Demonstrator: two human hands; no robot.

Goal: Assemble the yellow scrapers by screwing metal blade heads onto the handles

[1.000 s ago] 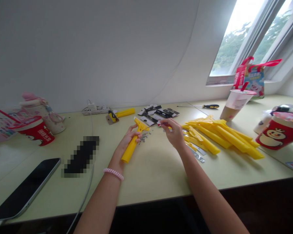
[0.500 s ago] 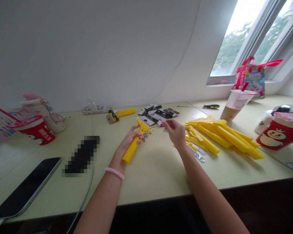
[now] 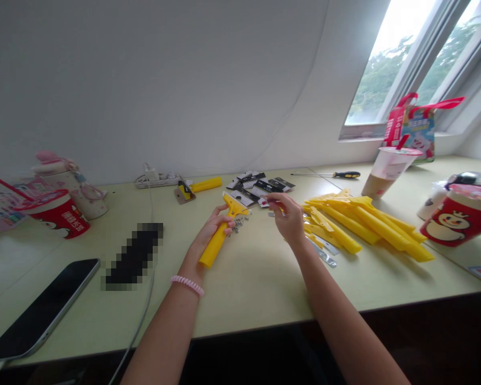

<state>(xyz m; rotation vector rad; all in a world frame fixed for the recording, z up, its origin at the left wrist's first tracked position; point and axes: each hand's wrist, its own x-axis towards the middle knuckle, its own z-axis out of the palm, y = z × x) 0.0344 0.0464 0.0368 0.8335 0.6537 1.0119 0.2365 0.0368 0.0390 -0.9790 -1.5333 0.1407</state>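
My left hand (image 3: pixel 207 234) is closed around the handle of a yellow scraper (image 3: pixel 214 248), its wide head tilted up and away from me. Just right of that head, small metal screws (image 3: pixel 237 224) lie in a loose heap on the table. My right hand (image 3: pixel 289 220) hovers near the black-and-white cards (image 3: pixel 268 187), thumb and fingers pinched together; whatever is between them is too small to make out. To its right is a pile of yellow scraper parts (image 3: pixel 369 216), with flat metal strips (image 3: pixel 324 255) at its near edge.
A carded scraper (image 3: pixel 206 185) and a power strip (image 3: pixel 158 182) lie by the wall. A screwdriver (image 3: pixel 347 175) sits behind the pile. Drink cups (image 3: pixel 388 174) stand right, another red cup (image 3: pixel 70 216) and a bottle left. A phone (image 3: pixel 44 307) lies front left, beside a cable.
My left hand and the scraper have shifted slightly left, showing more of the screws. My right hand stays almost in place, its fingers still pinched.
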